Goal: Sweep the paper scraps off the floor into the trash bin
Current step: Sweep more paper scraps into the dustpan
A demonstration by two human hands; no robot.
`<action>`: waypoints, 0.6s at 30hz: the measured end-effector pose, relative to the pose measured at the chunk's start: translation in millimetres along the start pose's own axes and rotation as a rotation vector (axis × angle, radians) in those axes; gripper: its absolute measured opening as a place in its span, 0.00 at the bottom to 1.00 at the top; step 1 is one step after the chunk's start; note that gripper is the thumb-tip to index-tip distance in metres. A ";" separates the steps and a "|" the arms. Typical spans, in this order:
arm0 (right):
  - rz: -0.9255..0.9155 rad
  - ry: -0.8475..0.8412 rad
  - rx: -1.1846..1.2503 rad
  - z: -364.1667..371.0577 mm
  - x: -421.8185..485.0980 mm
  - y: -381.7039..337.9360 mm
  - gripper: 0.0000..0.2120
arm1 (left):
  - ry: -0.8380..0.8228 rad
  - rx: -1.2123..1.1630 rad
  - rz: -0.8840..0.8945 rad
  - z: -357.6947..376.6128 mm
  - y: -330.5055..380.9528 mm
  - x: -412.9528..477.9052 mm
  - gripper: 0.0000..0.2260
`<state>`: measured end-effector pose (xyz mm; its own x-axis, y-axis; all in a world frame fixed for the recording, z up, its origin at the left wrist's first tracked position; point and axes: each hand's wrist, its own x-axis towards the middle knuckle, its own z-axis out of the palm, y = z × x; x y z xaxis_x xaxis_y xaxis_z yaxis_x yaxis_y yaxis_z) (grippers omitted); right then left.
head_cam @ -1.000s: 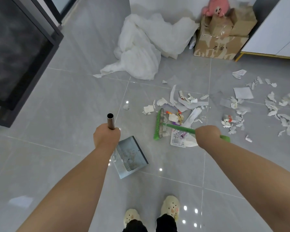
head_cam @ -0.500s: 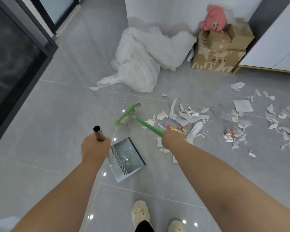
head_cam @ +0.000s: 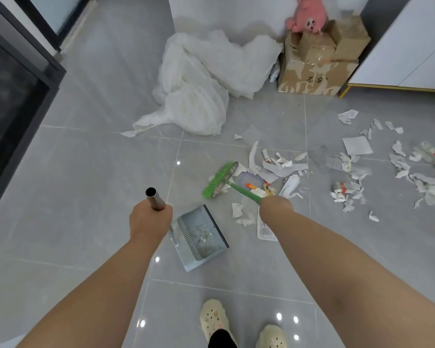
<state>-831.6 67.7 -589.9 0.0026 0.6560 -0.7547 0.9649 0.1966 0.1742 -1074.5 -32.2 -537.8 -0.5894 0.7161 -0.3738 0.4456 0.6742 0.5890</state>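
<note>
Sweeping is in hand. The left hand (head_cam: 150, 222) has its fingers closed round the dustpan handle (head_cam: 155, 199). The right hand (head_cam: 275, 208) grips the green broom (head_cam: 220, 180), whose head sits among paper scraps (head_cam: 278, 168) on the floor (head_cam: 98, 172), just beyond the dustpan (head_cam: 204, 237). The next move probably calls for drawing the scraps into the pan. No trash bin is in view.

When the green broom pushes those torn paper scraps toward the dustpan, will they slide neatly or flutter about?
The paper scraps look thin and crumpled, so probably light and floppy; some may slip under the broom. The floor is glossy tile, so they likely slide easily, perhaps past the dustpan.
</note>
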 end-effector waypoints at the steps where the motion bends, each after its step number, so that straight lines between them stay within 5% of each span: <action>1: 0.025 -0.001 0.004 1.6 -4.4 16.1 0.18 | -0.004 0.001 0.004 3.7 2.5 -2.7 0.11; 18: 0.175 -0.010 0.303 49.9 -44.7 159.9 0.16 | 0.001 -0.044 -0.038 64.2 21.8 -61.2 0.12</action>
<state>-664.3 33.3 -559.9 0.1758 0.6532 -0.7365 0.9837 -0.1446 0.1066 -985.5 -49.8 -548.0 -0.6062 0.6900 -0.3956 0.3926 0.6921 0.6057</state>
